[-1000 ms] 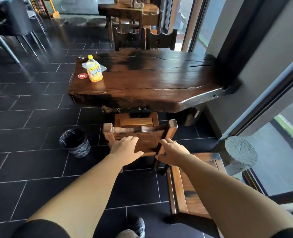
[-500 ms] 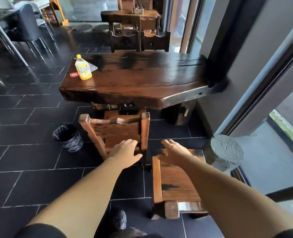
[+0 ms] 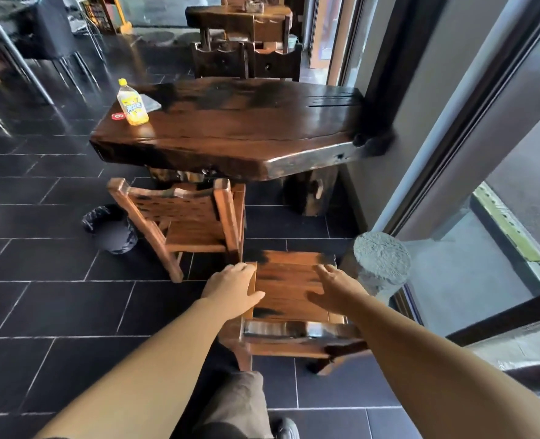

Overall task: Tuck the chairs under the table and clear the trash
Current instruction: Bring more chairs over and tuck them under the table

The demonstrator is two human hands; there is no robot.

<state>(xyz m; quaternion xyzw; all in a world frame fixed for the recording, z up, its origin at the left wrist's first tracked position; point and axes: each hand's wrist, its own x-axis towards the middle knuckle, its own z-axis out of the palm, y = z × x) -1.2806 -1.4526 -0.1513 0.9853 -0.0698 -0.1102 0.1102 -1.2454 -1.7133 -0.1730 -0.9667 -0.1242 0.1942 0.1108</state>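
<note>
Chairs of dark-stained wood stand at the near side of a heavy slab desk (image 3: 230, 134) in a tiled dining room. One chair (image 3: 183, 217) sits partly under the desk's near edge, its back turned toward the viewer and tilted left. A second chair (image 3: 289, 299) stands well clear of the desk, just in front of the person, its slatted seat facing up.

The person's left hand (image 3: 230, 288) lies flat with fingers loosely spread on the left rail of that seat, gripping nothing. The right hand (image 3: 333, 288) hovers open, palm down, over the seat's right side; whether it touches the wood cannot be told.

On the desk's far left corner a yellow bottle (image 3: 132, 104) stands upright beside a red round sticker (image 3: 118, 115), with a grey napkin (image 3: 150, 104) just behind it. A black-lined waste bin (image 3: 110, 229) rests on the dark floor tiles (image 3: 40, 305) left of the tucked chair. A rough grey stone post (image 3: 381, 263) stands to the right, near the glass wall.
</note>
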